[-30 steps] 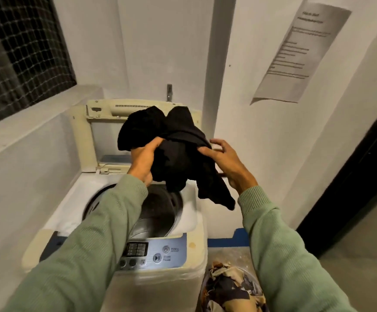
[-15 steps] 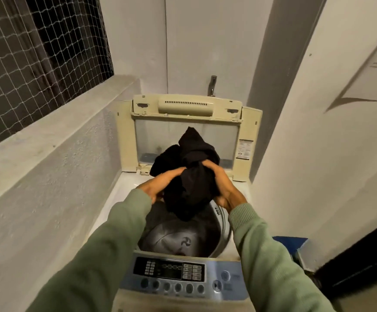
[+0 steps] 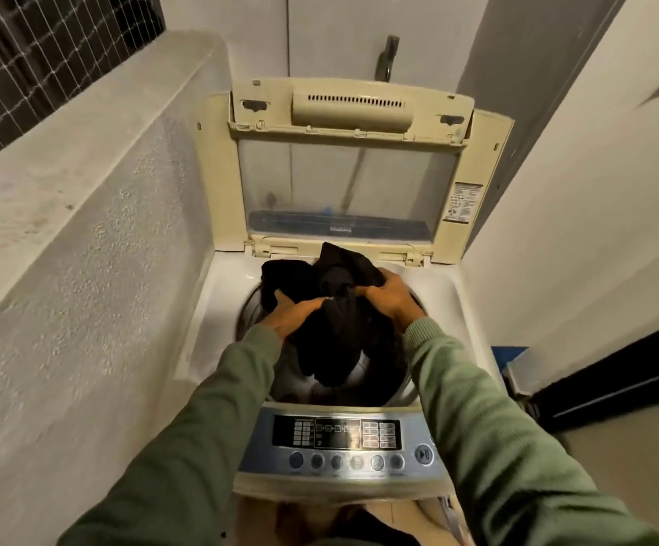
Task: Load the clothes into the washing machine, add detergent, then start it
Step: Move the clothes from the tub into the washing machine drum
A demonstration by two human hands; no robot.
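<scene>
Hands meet over the open washing machine (image 3: 225,293). Both arms, in green sleeves (image 3: 209,407), reach forward side by side and bend a little inward at the wrists. The left hand (image 3: 294,315) has its back turned up, and its fingers are curled into a bundle of black clothes (image 3: 331,348). The right hand (image 3: 390,297) grasps the same bundle from the right side, with its fingers closed over a fold on top. The two hands are near each other, with only bunched cloth between them.

The upper part of the black clothes rises beyond the hands. The lower part hangs below them, into the round opening. The steel drum (image 3: 379,384) lies directly under the hands. Its inside is dark, so it is not possible to tell if anything else lies in it, or if the hanging cloth touches the bottom.

Beyond the hands the lid (image 3: 343,183) stands upright on its hinges, with a clear window in the middle. Behind the lid a tap (image 3: 386,57) is fixed to the wall. Nearer to the person than the hands, between the forearms, is the control panel (image 3: 339,437). It has a row of round buttons, and a start button (image 3: 423,454) just beside the right forearm. To the left of the left hand runs a rough grey ledge (image 3: 83,159).
</scene>
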